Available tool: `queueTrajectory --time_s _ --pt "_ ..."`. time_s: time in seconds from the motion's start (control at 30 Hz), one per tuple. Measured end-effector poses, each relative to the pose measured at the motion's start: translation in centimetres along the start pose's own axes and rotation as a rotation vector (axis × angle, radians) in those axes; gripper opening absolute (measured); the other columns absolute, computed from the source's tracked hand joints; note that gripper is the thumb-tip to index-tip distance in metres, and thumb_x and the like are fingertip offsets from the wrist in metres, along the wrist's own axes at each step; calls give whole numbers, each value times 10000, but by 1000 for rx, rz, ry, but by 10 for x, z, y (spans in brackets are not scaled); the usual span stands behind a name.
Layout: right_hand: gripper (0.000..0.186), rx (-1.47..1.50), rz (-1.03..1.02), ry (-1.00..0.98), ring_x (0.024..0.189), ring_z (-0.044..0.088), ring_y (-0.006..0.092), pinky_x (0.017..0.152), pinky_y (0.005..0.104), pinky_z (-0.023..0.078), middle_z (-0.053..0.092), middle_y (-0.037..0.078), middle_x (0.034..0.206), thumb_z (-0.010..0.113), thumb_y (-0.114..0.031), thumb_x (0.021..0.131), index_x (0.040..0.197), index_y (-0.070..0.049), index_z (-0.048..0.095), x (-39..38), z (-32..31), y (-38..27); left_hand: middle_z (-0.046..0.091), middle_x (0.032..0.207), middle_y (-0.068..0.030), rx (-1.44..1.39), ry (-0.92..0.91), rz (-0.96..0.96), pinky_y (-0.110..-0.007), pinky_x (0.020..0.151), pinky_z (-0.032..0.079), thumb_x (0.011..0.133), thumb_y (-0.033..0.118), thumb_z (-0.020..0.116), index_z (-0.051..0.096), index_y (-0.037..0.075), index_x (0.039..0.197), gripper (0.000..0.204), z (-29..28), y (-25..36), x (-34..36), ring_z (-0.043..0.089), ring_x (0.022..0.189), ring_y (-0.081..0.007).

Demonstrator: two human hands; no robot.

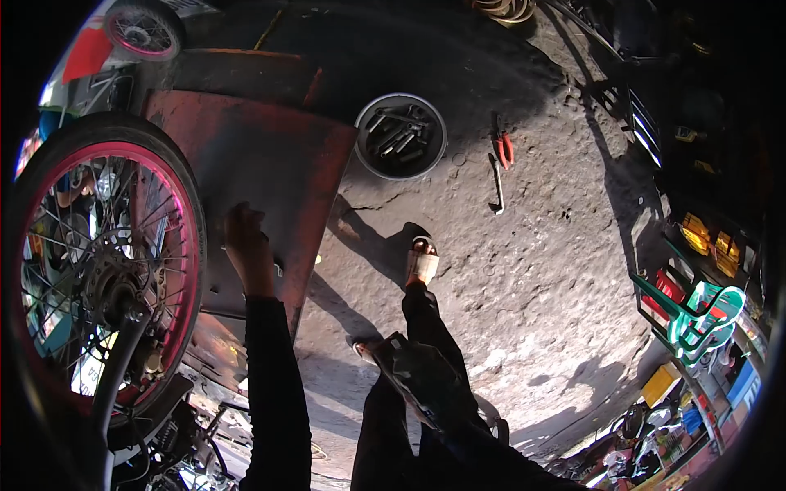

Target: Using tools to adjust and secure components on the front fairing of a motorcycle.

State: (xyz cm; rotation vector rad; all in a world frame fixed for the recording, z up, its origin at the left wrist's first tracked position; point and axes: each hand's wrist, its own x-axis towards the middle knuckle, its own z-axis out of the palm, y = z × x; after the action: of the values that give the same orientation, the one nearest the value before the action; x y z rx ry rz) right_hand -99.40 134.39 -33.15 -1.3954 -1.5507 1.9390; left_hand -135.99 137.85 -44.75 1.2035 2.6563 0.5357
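Note:
My left hand is over the dark red metal platform, its fingers curled inward. What they hold, if anything, is too small to make out. A small metal piece lies on the platform beside that wrist. To the left of the hand stands a motorcycle wheel with a pink rim, black tyre, spokes and a brake disc, joined to a fork leg. My right hand is low in front of my legs, in deep shadow, near a flat dark shape; its fingers cannot be made out.
A round bowl of metal tools sits on the rough ground beyond my sandalled foot. Red-handled pliers and a wrench lie to its right. A green plastic chair stands at the far right; another pink-rimmed wheel is top left.

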Motion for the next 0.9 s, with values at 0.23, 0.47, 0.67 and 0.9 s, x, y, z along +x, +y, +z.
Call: queueTrajectory --time_s 0.23,0.47,0.67,0.9 --pt "169 259 333 148 756 502 155 723 286 426 480 44 772 452 -149 1008 1089 -19 522 -15 -74 60 639 868 -147 -531 -462 95 -366 731 515 884 34 569 603 42 989 110 105 175 -66 656 826 -300" --pt "163 -89 330 310 729 512 162 673 304 437 498 64 775 488 -104 955 1081 -4 512 -68 -89 158 629 1040 -209 124 -194 228 -471 763 526 861 73 544 510 24 1208 352 391 77 64 641 908 -387" --pt "177 588 551 617 661 505 156 621 289 421 527 61 758 458 -166 968 1019 -15 535 0 -92 113 658 991 -185 365 -399 158 -469 730 540 907 126 484 492 47 1248 349 444 61 116 669 860 -373" --pt "204 1009 487 658 636 500 151 611 284 423 536 55 752 445 -205 976 998 -29 547 28 -93 -4 652 793 -185 -402 -245 239 -421 653 483 900 205 556 655 3 817 240 331 112 55 648 763 -351"
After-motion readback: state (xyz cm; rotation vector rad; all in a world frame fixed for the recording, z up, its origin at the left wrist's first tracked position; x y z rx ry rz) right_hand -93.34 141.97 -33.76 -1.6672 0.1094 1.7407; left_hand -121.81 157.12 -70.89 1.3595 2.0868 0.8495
